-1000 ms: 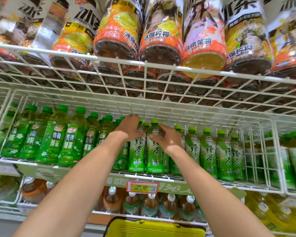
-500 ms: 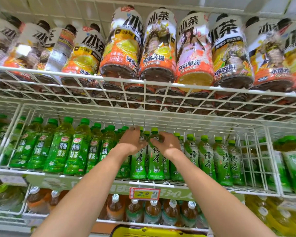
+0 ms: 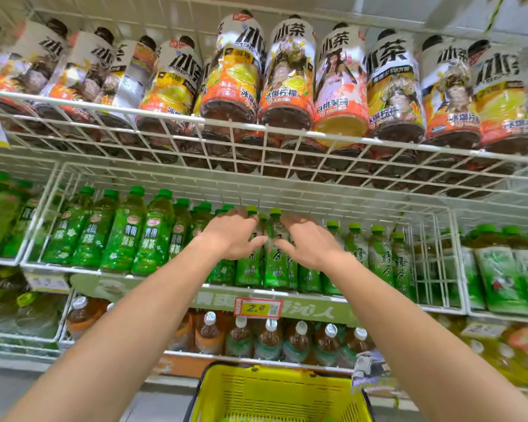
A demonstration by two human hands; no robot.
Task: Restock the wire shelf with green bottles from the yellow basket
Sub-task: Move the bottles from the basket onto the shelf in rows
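The white wire shelf (image 3: 433, 269) holds rows of green bottles. One green tea bottle (image 3: 273, 263) stands upright at the front, right between my hands. My left hand (image 3: 229, 236) hovers just left of its neck, fingers spread, fingertips close to the neighbouring bottle (image 3: 250, 269). My right hand (image 3: 308, 242) is just right of the neck, fingers also spread, holding nothing. Both hands hide the upper parts of the bottles behind them. The yellow basket (image 3: 275, 397) sits below at the bottom edge; only hints of green show inside.
Darker green bottles (image 3: 125, 236) fill the shelf's left half, and more green tea bottles (image 3: 378, 257) stand to the right. Large iced-tea bottles (image 3: 287, 86) lie on the shelf above. Brown tea bottles (image 3: 269, 339) and a price tag (image 3: 258, 307) are below.
My hands were closed around the necks of the front bottles; now the fingers have spread and come off them. The bottles stay standing on the shelf.
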